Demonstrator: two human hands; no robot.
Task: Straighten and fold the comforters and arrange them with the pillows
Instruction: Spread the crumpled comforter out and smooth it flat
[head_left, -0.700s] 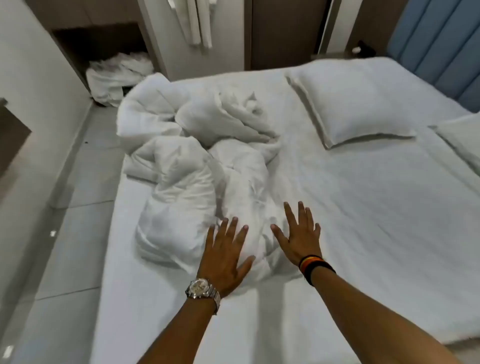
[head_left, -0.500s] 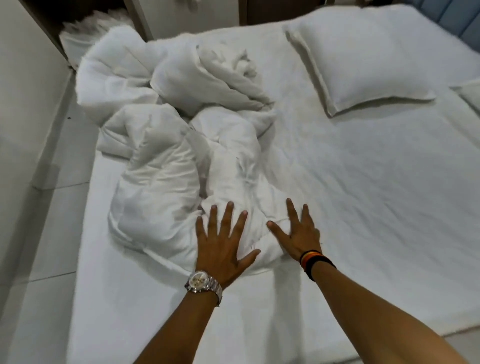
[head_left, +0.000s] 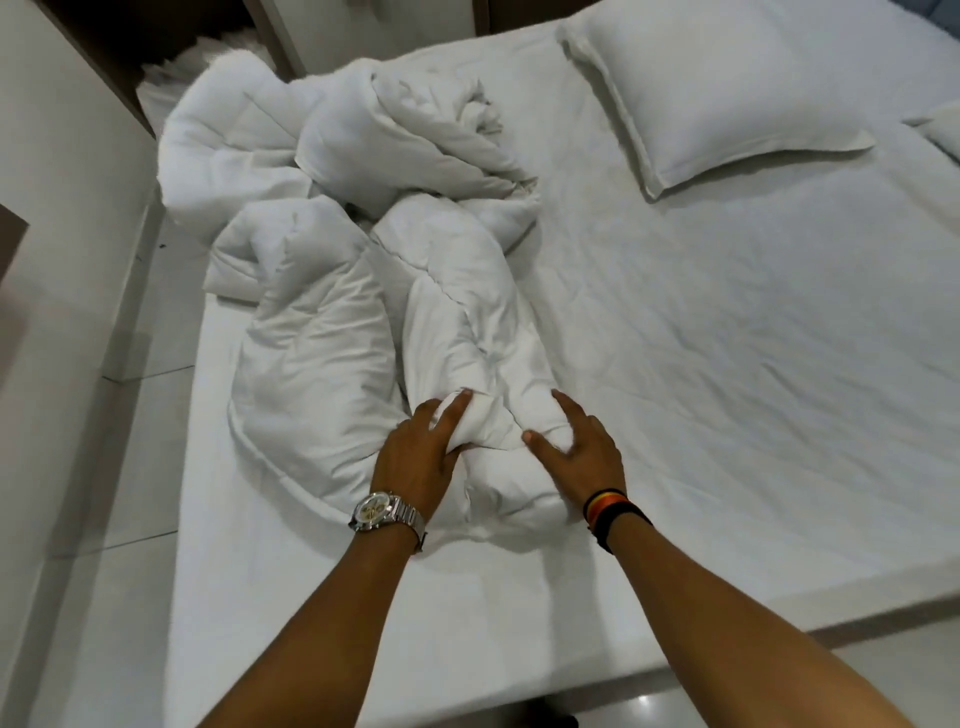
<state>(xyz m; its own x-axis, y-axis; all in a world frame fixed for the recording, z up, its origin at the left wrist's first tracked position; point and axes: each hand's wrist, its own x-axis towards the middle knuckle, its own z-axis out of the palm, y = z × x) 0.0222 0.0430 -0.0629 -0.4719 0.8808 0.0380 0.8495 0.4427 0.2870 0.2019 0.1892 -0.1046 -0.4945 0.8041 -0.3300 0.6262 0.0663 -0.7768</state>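
Note:
A white comforter (head_left: 332, 291) lies crumpled in a heap on the left side of the bed (head_left: 727, 395), part of it hanging over the left edge. My left hand (head_left: 421, 452), with a metal watch on the wrist, is closed around a bunch of the comforter's near end. My right hand (head_left: 576, 447), with dark wristbands, curls over the same near end just to the right, gripping the fabric. A white pillow (head_left: 706, 88) lies flat at the far right of the bed. The corner of a second pillow (head_left: 943, 130) shows at the right edge.
A tiled floor (head_left: 119, 571) runs along the bed's left side, bounded by a white wall (head_left: 62, 208). More white bedding (head_left: 166, 83) is piled in a dark recess at the far left. The bed's near edge (head_left: 675, 665) is close below my forearms.
Both hands were lying flat with spread fingers on the comforter's near end; now their fingers have closed into the fabric. My view has moved closer and tilted further down.

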